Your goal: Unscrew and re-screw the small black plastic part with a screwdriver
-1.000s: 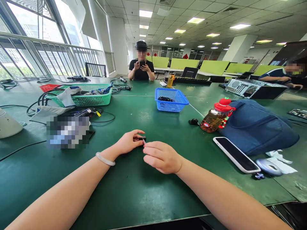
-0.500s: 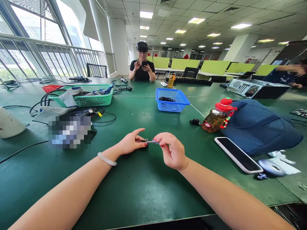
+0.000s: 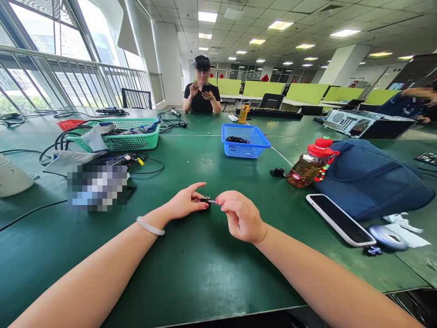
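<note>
While left hand [image 3: 186, 202] pinches it, black part [image 3: 206, 200] near right hand [image 3: 241, 216].

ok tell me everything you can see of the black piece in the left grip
The black piece is small, with short pale prongs standing up along its top. The left grip pinches and partly hides it over the green table. A thin tool in the right grip points at its right side; whether they touch, or what it's made of, I can't tell.

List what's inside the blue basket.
The blue basket holds a heap of small black items, too small to identify. Whatever lies beneath the top of the heap is covered by it and the basket's front wall.
</note>
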The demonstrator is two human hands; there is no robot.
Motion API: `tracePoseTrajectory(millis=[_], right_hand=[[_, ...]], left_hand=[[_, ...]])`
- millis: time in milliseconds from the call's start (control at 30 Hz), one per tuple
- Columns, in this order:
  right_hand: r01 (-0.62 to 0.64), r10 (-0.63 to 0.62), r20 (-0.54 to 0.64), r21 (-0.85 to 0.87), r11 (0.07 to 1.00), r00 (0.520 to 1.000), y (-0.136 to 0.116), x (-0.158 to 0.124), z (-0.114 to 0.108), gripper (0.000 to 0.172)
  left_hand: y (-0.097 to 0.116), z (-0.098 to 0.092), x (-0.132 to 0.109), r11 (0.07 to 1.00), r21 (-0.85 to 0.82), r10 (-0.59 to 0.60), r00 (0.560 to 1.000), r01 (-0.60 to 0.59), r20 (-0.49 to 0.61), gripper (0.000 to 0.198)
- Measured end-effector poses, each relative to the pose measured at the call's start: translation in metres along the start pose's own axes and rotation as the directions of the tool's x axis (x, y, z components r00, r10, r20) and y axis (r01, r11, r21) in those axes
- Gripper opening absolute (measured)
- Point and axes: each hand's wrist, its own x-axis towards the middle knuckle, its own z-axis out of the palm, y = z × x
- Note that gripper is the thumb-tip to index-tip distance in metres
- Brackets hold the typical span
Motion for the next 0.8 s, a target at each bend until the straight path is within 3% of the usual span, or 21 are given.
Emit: tracePoseTrajectory(millis=[133,200,300,400,500,600,700,733,800], right_hand=[[0.242,-0.227,0.124,-0.125,0.962,0.966,0.001,0.001,0.001,0.016],[0.260,-0.242,0.134,-0.140,0.955,0.961,0.003,0.000,0.001,0.016],[0.081,-0.079,0.022,-0.113,0.990,0.997,0.008,-0.002,-0.001,0.017],[-0.164,0.150,-0.116,-0.121,0.979,0.982,0.023,-0.008,-0.004,0.016],[-0.415,0.394,-0.150,-0.164,0.895,0.907,0.047,-0.018,-0.004,0.015],[-0.629,0.624,-0.082,-0.105,0.770,0.777,0.069,-0.029,0.000,0.017],[-0.756,0.756,0.000,-0.016,0.654,0.654,0.075,-0.032,0.005,0.016],[-0.773,0.772,0.031,0.021,0.635,0.635,0.072,-0.031,0.005,0.015],[-0.768,0.765,0.082,0.108,0.631,0.639,0.061,-0.027,0.006,0.014]], left_hand=[[0.000,0.001,-0.002,1.000,0.023,0.018,0.999,-0.019,0.029,0.091],[0.001,0.001,-0.002,0.999,0.035,0.019,0.999,-0.020,0.034,0.090],[0.002,0.001,-0.003,0.996,0.069,0.048,0.999,-0.050,0.020,0.085],[0.002,0.001,-0.002,0.973,0.197,0.132,0.989,-0.118,-0.061,0.070],[-0.001,-0.001,-0.001,0.908,0.395,0.204,0.970,-0.137,-0.132,0.058],[-0.004,-0.002,0.000,0.825,0.551,0.247,0.958,-0.129,-0.145,0.056],[-0.005,-0.003,-0.001,0.762,0.635,0.271,0.953,-0.126,-0.137,0.056],[-0.005,-0.003,-0.002,0.750,0.649,0.281,0.950,-0.127,-0.138,0.057],[-0.003,-0.002,-0.003,0.734,0.665,0.311,0.939,-0.138,-0.148,0.060]])
